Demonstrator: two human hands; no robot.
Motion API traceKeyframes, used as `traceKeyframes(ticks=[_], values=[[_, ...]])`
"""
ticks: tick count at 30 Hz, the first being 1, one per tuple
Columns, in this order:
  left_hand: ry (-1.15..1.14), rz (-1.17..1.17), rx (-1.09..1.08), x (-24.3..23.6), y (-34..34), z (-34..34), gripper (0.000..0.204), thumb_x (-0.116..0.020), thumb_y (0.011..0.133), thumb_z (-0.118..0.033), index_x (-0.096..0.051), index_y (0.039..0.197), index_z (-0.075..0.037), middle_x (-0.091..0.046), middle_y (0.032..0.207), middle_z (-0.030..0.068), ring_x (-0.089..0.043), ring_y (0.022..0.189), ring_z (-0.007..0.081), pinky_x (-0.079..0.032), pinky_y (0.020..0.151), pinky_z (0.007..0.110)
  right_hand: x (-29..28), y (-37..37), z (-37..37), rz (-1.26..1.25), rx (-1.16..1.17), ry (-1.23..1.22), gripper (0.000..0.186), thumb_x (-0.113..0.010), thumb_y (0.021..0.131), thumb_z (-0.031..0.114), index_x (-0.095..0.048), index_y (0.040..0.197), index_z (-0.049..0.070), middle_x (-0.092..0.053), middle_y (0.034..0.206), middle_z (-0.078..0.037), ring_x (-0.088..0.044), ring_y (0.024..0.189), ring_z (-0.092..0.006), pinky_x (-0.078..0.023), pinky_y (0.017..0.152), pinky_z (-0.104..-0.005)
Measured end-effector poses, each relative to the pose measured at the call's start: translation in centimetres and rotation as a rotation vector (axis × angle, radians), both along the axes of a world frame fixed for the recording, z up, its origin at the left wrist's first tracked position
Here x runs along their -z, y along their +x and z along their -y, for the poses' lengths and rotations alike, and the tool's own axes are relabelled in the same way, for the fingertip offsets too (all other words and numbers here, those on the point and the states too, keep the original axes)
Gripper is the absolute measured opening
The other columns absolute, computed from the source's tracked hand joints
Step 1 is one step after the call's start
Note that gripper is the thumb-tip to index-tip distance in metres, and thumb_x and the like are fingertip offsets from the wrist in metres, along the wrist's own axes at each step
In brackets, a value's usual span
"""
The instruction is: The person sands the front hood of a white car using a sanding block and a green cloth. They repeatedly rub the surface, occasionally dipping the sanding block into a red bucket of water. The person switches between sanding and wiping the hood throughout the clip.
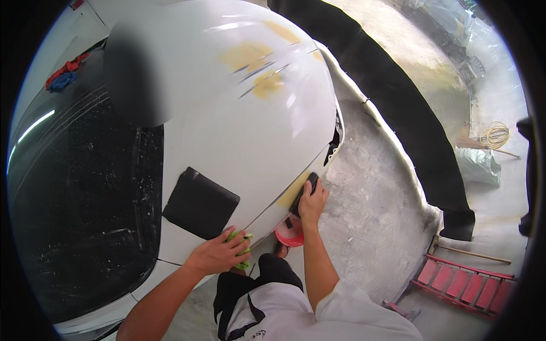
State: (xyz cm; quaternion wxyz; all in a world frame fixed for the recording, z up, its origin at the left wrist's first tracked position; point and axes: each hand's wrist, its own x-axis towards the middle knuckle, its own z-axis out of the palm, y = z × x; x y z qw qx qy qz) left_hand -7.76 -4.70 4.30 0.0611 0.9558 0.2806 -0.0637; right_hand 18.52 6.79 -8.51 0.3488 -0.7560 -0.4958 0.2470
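My right hand (314, 206) grips a black sanding block (296, 207) against the white car's front fender. Beside the block a yellowish filler patch (288, 196) shows on the paint. With fingers bent around it, my left hand (216, 256) presses a green cloth (244, 248) on the fender's edge, nearer to the windshield (85, 210). A black square pad (202, 203) lies on the white hood (267, 148), just beyond my left hand. Below my right hand, a red bucket (292, 238) stands on the floor, partly hidden by my forearm.
More filler patches (247, 55) with dark streaks mark the hood's far side. Red and blue cloths (63, 77) rest by the windshield. A long black sheet with a pale edge (406, 108) curves around the car's front. To the right are a red slatted ladder (466, 287) and a pale sack (479, 166).
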Motion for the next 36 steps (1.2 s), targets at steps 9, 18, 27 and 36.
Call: traceKeyframes(ticks=[9, 18, 27, 36], values=[[0.059, 0.027, -0.024, 0.2, -0.2, 0.7, 0.026, -0.061, 0.098, -0.029, -0.067, 0.122, -0.021, -0.063, 0.137, 0.0035, -0.056, 0.139, 0.0283, -0.038, 0.123, 0.052, -0.8, -0.3, 0.3, -0.100, 0.038, 0.012, 0.040, -0.073, 0.101, 0.029, -0.068, 0.115, -0.008, -0.066, 0.125, -0.029, -0.063, 0.118, -0.0450, -0.051, 0.102, -0.0483], [0.062, 0.095, -0.073, 0.7, -0.4, 0.7, 0.026, -0.064, 0.093, -0.027, -0.070, 0.117, -0.016, -0.064, 0.137, 0.0071, -0.055, 0.139, 0.0295, -0.034, 0.126, 0.051, -0.1, -1.0, 0.1, 0.045, -0.036, 0.055, 0.043, -0.073, 0.101, 0.027, -0.069, 0.124, -0.008, -0.067, 0.126, -0.027, -0.063, 0.117, -0.0437, -0.049, 0.103, -0.0480], [0.062, 0.095, -0.047, 0.3, -0.4, 0.9, 0.033, -0.072, 0.090, -0.032, -0.068, 0.117, -0.014, -0.063, 0.138, 0.0082, -0.055, 0.139, 0.0315, -0.034, 0.126, 0.053, 0.3, -1.1, 1.6, -0.018, 0.013, 0.151, 0.041, -0.075, 0.098, 0.027, -0.069, 0.124, -0.005, -0.067, 0.126, -0.028, -0.063, 0.119, -0.0444, -0.050, 0.104, -0.0500], [0.018, 0.044, 0.002, 0.3, -0.6, 0.6, 0.038, -0.072, 0.089, -0.034, -0.070, 0.123, -0.021, -0.062, 0.135, 0.0056, -0.051, 0.142, 0.0278, -0.033, 0.125, 0.053, 0.5, -0.8, 0.5, 0.023, -0.002, 0.244, 0.041, -0.072, 0.098, 0.024, -0.067, 0.123, -0.007, -0.067, 0.124, -0.028, -0.061, 0.119, -0.0452, -0.048, 0.105, -0.0496]])
